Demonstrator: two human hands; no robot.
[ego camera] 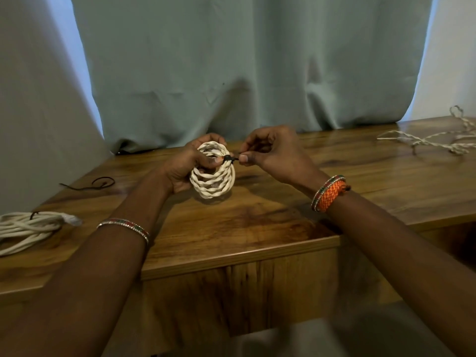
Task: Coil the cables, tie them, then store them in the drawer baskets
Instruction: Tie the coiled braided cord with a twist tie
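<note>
Two hands meet above the wooden surface (pixel 231 228). Your left hand (pixel 185 166) curls around a coil of white twisted cable (pixel 213 176), thumb pressing beside a black tie (pixel 228 158) wrapped over the loops. Your right hand (pixel 270 155) pinches the tie's free end between thumb and forefinger. To finish this step well, hold the loops stacked firmly and pull the end straight outward until snug. Another tied coil (pixel 28 228) lies at far left; a loose cable (pixel 438 140) waits far right. No drawer baskets are visible.

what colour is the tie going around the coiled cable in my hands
Black: the tie wraps the cream twisted coil, clearest in the head view.
</note>
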